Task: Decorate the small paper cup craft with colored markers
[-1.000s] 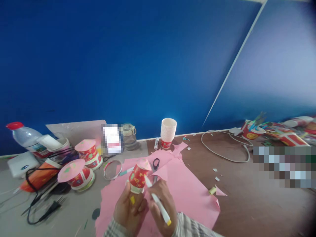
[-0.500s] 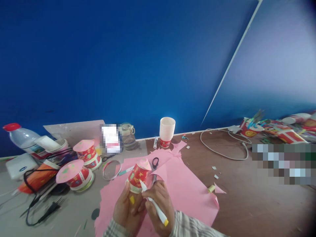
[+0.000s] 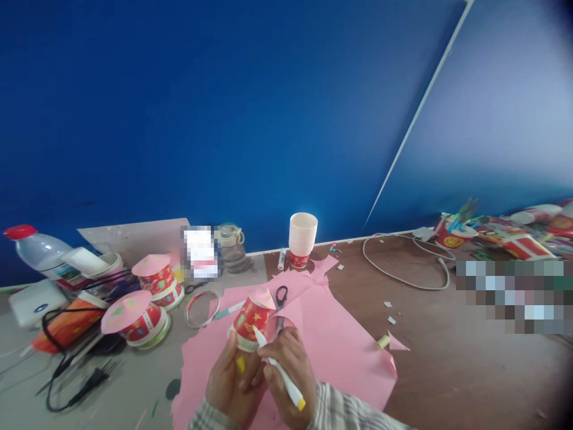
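Note:
My left hand [image 3: 228, 385] grips a small red paper cup [image 3: 249, 322] with star prints, turned upside down and capped with pink paper. A yellow scrap is stuck on my left thumb. My right hand [image 3: 293, 367] holds a white glue stick with a yellow end [image 3: 280, 373], its tip touching the cup's side. Both hands hover over a large pink paper sheet [image 3: 340, 352]. Black-handled scissors [image 3: 282, 298] lie on the sheet just beyond the cup.
Two finished pink-topped cups [image 3: 156, 278] [image 3: 134, 319] sit at left, by a tape ring [image 3: 202, 307], black cables [image 3: 67, 370] and a red-capped bottle [image 3: 42, 254]. A stack of cups [image 3: 302, 239] stands by the blue wall. A white cable [image 3: 407, 266] and craft clutter [image 3: 505, 239] lie right.
The glue stick's tip dropped from beside the cup's rim to its side, and my right hand shifted slightly left. The cup stays in my left hand.

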Demonstrator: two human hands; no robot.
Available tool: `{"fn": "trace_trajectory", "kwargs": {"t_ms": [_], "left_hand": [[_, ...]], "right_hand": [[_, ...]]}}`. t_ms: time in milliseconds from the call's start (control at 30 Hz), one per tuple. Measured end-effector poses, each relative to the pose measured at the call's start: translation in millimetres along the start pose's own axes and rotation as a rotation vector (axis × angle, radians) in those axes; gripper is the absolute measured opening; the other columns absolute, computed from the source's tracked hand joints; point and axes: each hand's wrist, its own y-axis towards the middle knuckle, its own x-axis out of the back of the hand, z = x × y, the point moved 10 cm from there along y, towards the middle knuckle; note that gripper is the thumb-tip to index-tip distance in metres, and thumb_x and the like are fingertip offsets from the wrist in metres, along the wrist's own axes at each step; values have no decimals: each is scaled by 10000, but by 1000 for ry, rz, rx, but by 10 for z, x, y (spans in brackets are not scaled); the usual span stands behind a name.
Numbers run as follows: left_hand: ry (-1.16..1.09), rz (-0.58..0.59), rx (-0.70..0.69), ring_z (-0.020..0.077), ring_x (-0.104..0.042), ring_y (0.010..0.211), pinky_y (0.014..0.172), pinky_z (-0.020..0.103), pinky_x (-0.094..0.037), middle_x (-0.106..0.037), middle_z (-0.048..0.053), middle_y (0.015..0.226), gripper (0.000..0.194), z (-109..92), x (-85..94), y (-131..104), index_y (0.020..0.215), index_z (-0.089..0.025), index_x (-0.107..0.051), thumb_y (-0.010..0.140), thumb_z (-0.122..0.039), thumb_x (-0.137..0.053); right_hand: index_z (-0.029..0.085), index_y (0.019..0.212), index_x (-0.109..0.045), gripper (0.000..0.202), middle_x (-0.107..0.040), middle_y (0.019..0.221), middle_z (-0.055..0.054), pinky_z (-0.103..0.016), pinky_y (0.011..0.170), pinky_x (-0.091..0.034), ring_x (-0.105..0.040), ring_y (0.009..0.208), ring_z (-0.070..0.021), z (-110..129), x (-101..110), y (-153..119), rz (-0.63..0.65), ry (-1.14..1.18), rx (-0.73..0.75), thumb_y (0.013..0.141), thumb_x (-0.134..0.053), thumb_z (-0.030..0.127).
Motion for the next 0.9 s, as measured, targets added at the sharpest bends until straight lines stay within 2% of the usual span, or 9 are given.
{"fn": "trace_trajectory", "kwargs": {"t_ms": [200, 333, 467, 600, 767, 900], "left_hand": [[35, -33, -8, 69, -279, 237, 316, 178, -250, -376, -73, 190, 378, -8, 14, -2, 549, -191, -573, 600, -551, -468], [29, -25, -43, 73, -256, 227, 316, 181, -254, -351, -85, 177, 374, -47, 0, -2, 639, -197, -593, 630, -536, -435], [21, 1, -4, 80, -283, 238, 331, 197, -293, -326, -83, 180, 397, -14, -14, 2, 538, -194, -574, 625, -552, -426], [-3, 10, -5, 80, -276, 234, 322, 193, -284, -311, -95, 189, 370, -17, -16, 1, 612, -197, -588, 627, -537, -443], [-19, 21, 20, 82, -288, 240, 336, 202, -296, -284, -96, 188, 385, 6, -21, -5, 479, -203, -544, 615, -551, -453], [-25, 23, 23, 78, -281, 237, 328, 197, -274, -283, -101, 192, 392, 12, -15, -1, 527, -190, -564, 610, -557, -457]], "right_hand": [[240, 867, -621, 170, -627, 670, -11, -412, 687, -421, -585, 600, -231, 3, 7, 6, -5, 16, 13, 754, -509, 181], [238, 886, -624, 184, -633, 665, -10, -408, 681, -417, -582, 587, -228, -4, 10, 4, -4, 9, 7, 755, -507, 180], [241, 866, -616, 165, -626, 644, 1, -398, 670, -420, -572, 569, -222, 2, 31, 6, -23, -8, 12, 757, -507, 181], [234, 848, -613, 143, -627, 642, -5, -398, 672, -423, -573, 571, -224, 8, 35, 23, -20, -9, 10, 764, -507, 186], [230, 860, -606, 146, -621, 632, -8, -401, 659, -418, -563, 559, -221, 20, 40, 30, -19, 13, 15, 779, -491, 192], [224, 855, -612, 137, -611, 636, -5, -401, 660, -414, -562, 558, -216, 10, 38, 27, -23, 17, 12, 783, -496, 206]]}}
